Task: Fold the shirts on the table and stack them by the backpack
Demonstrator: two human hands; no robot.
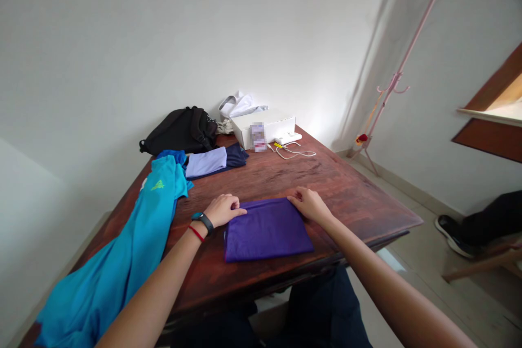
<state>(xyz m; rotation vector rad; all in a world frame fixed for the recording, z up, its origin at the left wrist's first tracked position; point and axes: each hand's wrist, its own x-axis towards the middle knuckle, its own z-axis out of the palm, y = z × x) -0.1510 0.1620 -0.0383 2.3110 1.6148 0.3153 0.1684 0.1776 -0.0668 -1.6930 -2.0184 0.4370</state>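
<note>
Touching the cloth's far corners, seemingly to square it, the left hand and right hand curl partly closed; whether either pinches fabric, I cannot tell. It lies flat on the table, between and just nearer than both.

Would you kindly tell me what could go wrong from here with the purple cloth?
The purple cloth lies near the front of the table, so a pull might slide it off. The left hand and right hand are at its far corners; uneven tugging could crease it. The turquoise garment, beside the left forearm, might get dragged.
</note>
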